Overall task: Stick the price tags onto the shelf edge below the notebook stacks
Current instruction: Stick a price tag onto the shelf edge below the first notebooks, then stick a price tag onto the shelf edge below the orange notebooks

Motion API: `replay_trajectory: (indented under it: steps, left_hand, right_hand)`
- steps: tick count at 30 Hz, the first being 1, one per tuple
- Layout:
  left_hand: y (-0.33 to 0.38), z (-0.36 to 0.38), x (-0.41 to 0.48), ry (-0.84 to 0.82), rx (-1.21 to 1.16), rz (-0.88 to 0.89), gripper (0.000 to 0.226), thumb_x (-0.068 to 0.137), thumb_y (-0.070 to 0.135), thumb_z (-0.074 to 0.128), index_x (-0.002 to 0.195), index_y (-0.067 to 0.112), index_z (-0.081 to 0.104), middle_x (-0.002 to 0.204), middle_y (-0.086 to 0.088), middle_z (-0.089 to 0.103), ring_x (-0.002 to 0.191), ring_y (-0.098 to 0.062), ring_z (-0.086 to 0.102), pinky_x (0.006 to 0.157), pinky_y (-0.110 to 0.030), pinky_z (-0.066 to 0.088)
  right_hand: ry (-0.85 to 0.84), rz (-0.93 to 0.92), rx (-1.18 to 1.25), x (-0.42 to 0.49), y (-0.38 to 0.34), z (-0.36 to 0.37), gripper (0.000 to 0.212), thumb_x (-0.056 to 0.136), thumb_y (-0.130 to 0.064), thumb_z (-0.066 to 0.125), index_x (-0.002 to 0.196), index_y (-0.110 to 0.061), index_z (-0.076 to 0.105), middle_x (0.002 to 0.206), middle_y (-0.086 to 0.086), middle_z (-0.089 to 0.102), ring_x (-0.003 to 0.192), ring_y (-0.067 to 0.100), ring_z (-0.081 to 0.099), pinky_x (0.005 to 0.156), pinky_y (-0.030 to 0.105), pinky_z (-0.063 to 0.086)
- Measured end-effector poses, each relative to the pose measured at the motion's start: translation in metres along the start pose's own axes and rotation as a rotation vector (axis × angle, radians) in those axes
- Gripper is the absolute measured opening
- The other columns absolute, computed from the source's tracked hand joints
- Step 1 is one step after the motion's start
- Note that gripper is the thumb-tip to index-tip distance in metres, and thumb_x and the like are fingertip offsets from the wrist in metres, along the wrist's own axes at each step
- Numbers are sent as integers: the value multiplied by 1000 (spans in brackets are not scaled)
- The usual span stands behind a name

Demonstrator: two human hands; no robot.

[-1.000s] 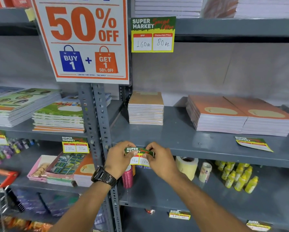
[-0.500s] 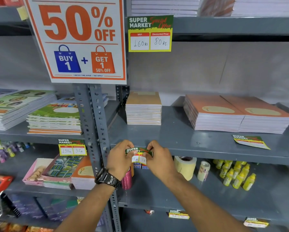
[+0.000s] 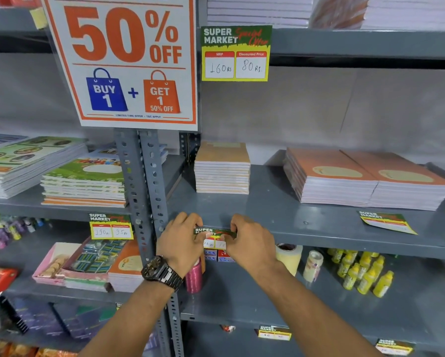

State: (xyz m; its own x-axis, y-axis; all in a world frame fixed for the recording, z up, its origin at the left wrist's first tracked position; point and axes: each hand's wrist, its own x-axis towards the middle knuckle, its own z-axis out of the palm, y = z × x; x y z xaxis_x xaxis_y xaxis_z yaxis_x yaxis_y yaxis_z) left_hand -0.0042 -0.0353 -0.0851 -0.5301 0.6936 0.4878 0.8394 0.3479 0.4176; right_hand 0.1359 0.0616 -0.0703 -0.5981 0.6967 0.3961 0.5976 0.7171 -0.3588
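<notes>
The left hand [image 3: 181, 243] and the right hand [image 3: 251, 243] both pinch one price tag [image 3: 214, 235] with closed fingers and press it on the front edge of the shelf [image 3: 319, 235], below the small notebook stack [image 3: 222, 168]. Another price tag [image 3: 386, 222] lies flat near the same edge, before the orange notebooks [image 3: 365, 176]. On the shelf below, a pink box [image 3: 52, 264] holds round pieces.

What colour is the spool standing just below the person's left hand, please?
Pink spool, seen in the head view.

Green-and-yellow price tag [image 3: 214, 237] pressed flat against the grey shelf edge [image 3: 319, 239], below the small notebook stack [image 3: 222, 168], second tag [image 3: 386, 222] lying flat on the shelf
</notes>
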Motion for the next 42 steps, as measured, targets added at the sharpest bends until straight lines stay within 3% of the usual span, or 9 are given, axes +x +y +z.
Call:
replay_trajectory:
  steps: [6,13,18,24,28,31,34,38,42]
  left_hand:
    - [1,-5,7,25,264,161,16,74,28,77,84,24,65,90,3,66,88,-28,58,75,-43,47]
    - [3,-8,10,-28,271,171,13,77,23,74,80,19,62,79,-1,65,77,-28,60,68,-39,47]
    - [4,-10,7,-12,258,175,16,77,24,76,74,16,61,75,-2,63,73,-28,59,60,-35,45]
    - [9,-15,4,-40,180,109,11,82,25,70,88,18,63,89,-2,65,86,-28,60,67,-35,47]
    - [16,-17,8,-94,47,42,40,78,16,67,116,25,59,110,2,68,102,-25,62,82,-42,54]
    - [40,-9,13,-98,-56,66,37,78,19,65,115,25,59,113,2,67,105,-25,62,86,-44,53]
    - [84,7,20,-150,-119,135,31,81,24,64,112,25,61,114,1,67,107,-24,62,90,-42,51]
    - [156,36,30,-302,-190,209,26,83,31,63,109,29,61,110,7,69,103,-20,64,90,-40,52]
    - [227,73,42,-462,-248,228,26,83,34,64,109,27,61,109,5,70,101,-20,65,90,-35,53]
  right_hand:
    - [37,-80,-92,7,-5,1,46,79,-52,69,104,-16,56,102,4,53,88,27,59,68,39,49]
    - [12,-95,-106,17,-11,-5,38,81,-49,68,90,-15,55,94,3,57,81,28,62,64,34,44]
    - [16,-160,-177,13,-10,-1,39,87,-45,63,106,-13,53,105,7,56,89,31,62,68,38,47]
    - [-55,-129,-24,14,-1,-11,40,82,-52,66,97,-16,58,99,5,58,85,28,61,69,37,48]
    - [70,-11,237,6,40,-39,25,80,-48,69,81,-24,65,86,-5,64,78,14,60,68,28,48]
    - [199,82,252,3,85,-74,12,83,-34,69,79,-23,67,82,-8,66,75,8,58,67,24,42]
    - [257,170,245,2,139,-114,4,81,-20,70,78,-19,68,78,-4,70,71,10,61,71,25,48]
    - [218,268,189,0,212,-154,5,78,-15,73,80,-17,69,70,-5,65,71,12,64,70,16,44]
    - [73,367,84,3,278,-175,25,75,-23,76,97,-15,69,97,5,71,96,25,64,78,25,42]
